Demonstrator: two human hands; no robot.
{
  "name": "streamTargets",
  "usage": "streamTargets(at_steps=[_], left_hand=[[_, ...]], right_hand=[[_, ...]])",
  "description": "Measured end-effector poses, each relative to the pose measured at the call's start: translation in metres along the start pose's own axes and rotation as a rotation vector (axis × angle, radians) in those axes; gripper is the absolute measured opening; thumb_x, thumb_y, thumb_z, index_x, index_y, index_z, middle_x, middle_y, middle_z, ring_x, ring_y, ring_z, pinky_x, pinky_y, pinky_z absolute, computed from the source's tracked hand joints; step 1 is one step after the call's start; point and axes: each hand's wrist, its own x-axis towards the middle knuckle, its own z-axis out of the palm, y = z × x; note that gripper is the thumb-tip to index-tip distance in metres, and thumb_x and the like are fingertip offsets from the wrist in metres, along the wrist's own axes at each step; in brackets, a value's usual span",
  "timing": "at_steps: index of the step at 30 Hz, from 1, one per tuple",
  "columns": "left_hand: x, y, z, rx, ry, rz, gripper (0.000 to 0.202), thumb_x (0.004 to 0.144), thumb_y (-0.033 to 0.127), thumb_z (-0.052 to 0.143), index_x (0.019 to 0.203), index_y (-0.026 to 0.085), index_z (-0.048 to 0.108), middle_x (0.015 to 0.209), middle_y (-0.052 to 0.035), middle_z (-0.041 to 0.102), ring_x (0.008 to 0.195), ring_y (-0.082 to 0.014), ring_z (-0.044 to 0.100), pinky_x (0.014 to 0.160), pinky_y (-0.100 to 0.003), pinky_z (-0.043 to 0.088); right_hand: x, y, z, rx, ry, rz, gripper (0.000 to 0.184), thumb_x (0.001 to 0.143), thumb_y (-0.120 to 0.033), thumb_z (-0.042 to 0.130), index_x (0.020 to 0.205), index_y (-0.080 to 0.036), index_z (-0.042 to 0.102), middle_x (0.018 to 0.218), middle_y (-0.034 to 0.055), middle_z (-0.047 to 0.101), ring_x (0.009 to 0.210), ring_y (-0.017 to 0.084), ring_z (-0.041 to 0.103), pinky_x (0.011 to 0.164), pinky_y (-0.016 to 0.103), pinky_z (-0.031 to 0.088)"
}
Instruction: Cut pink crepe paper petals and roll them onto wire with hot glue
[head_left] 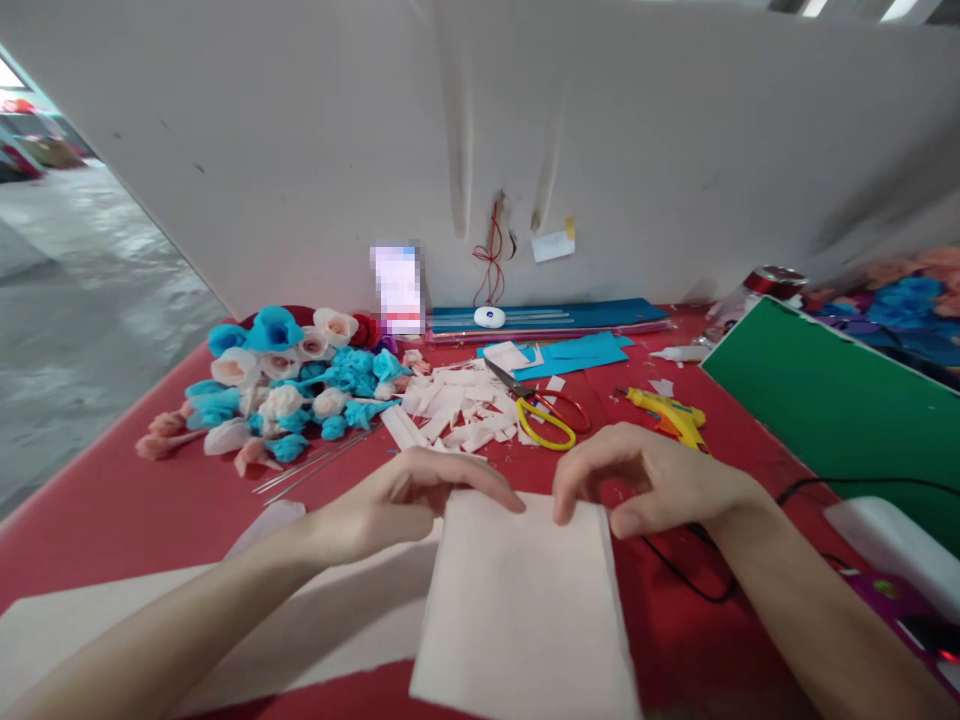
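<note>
A pale pink sheet of crepe paper lies on the red table right in front of me. My left hand rests on its far left corner, fingers curled and pressed onto the top edge. My right hand pinches the far right part of the same edge with bent fingers. A second, larger pale sheet lies under my left forearm.
A heap of blue, white and pink paper flowers lies at the left, with thin wires beside it. Cut paper strips, yellow-and-red scissors and a yellow glue gun sit behind my hands. A green board lies at the right.
</note>
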Motion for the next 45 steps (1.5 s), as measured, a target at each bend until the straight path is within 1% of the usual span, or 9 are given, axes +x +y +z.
streamTargets(at_steps=[6,10,15,20,26,33,37,40,45], left_hand=[[0.001,0.003,0.008,0.261,-0.079,0.021,0.031,0.081,0.017,0.041,0.101,0.015,0.065,0.106,-0.0074,0.063,0.101,-0.0220,0.055,0.090,-0.031,0.038],[0.004,-0.004,0.014,0.331,0.054,-0.068,0.019,0.079,0.022,0.055,0.094,0.017,0.066,0.094,-0.0046,0.066,0.081,-0.0158,0.059,0.069,-0.022,0.045],[0.006,-0.005,0.008,0.312,0.199,-0.036,0.015,0.078,0.018,0.055,0.086,0.018,0.068,0.089,-0.0043,0.067,0.075,-0.0132,0.060,0.061,-0.018,0.044],[0.009,-0.011,0.004,0.342,0.371,0.010,0.015,0.077,0.023,0.058,0.087,0.021,0.069,0.094,-0.0041,0.068,0.079,-0.0150,0.061,0.063,-0.019,0.046],[0.013,-0.017,0.010,0.521,0.239,0.119,0.024,0.081,0.012,0.048,0.089,0.020,0.069,0.092,-0.0033,0.067,0.087,-0.0148,0.060,0.074,-0.021,0.045],[0.013,-0.011,-0.004,0.695,0.291,-0.023,0.024,0.076,0.009,0.045,0.080,0.017,0.067,0.089,-0.0043,0.067,0.084,-0.0176,0.061,0.074,-0.025,0.045],[0.017,-0.020,-0.004,0.252,0.208,-0.156,0.023,0.083,0.028,0.048,0.098,0.021,0.063,0.100,-0.0052,0.066,0.096,-0.0213,0.059,0.085,-0.031,0.043],[0.021,-0.031,0.010,-0.374,0.097,-0.018,0.026,0.082,0.038,0.050,0.089,0.017,0.064,0.098,-0.0077,0.066,0.096,-0.0229,0.059,0.087,-0.037,0.043],[0.020,-0.033,0.029,-0.594,0.466,0.000,0.019,0.072,0.025,0.065,0.058,0.013,0.060,0.058,0.0009,0.057,0.061,-0.0111,0.054,0.063,-0.023,0.046]], right_hand=[[0.012,0.010,0.010,0.001,-0.100,0.067,0.034,0.084,-0.042,0.048,0.096,-0.015,0.067,0.088,0.0058,0.065,0.069,0.010,0.055,0.061,0.021,0.042],[0.012,0.006,0.018,-0.120,-0.022,0.097,0.029,0.087,-0.032,0.046,0.089,-0.014,0.069,0.084,0.0051,0.065,0.074,0.012,0.056,0.065,0.022,0.041],[-0.010,-0.006,-0.006,-0.233,-0.132,0.121,0.027,0.087,-0.023,0.045,0.079,-0.014,0.069,0.075,0.0038,0.064,0.070,0.011,0.057,0.064,0.022,0.042],[-0.010,-0.006,-0.006,-0.280,0.330,0.146,0.019,0.085,-0.033,0.050,0.089,-0.020,0.063,0.089,0.0003,0.064,0.078,0.011,0.057,0.066,0.020,0.041],[0.013,0.002,0.023,-0.231,0.331,0.264,0.029,0.081,-0.042,0.051,0.080,-0.017,0.066,0.067,-0.0008,0.058,0.061,0.010,0.049,0.052,0.021,0.034],[-0.004,0.004,0.000,-0.438,0.461,0.294,0.031,0.081,-0.043,0.052,0.073,-0.019,0.069,0.062,-0.0008,0.059,0.056,0.011,0.049,0.049,0.022,0.033],[0.002,0.001,0.021,-0.885,0.740,0.134,0.030,0.087,-0.027,0.044,0.071,-0.017,0.066,0.058,0.0007,0.057,0.054,0.012,0.046,0.049,0.025,0.031],[0.017,0.005,0.052,-1.210,0.679,-0.161,0.021,0.085,-0.014,0.046,0.076,-0.015,0.065,0.062,0.0018,0.058,0.059,0.014,0.048,0.054,0.027,0.032],[0.025,0.003,0.074,-1.397,0.596,-0.357,0.016,0.082,-0.025,0.054,0.088,-0.012,0.062,0.074,0.0031,0.060,0.069,0.017,0.050,0.059,0.031,0.034]])
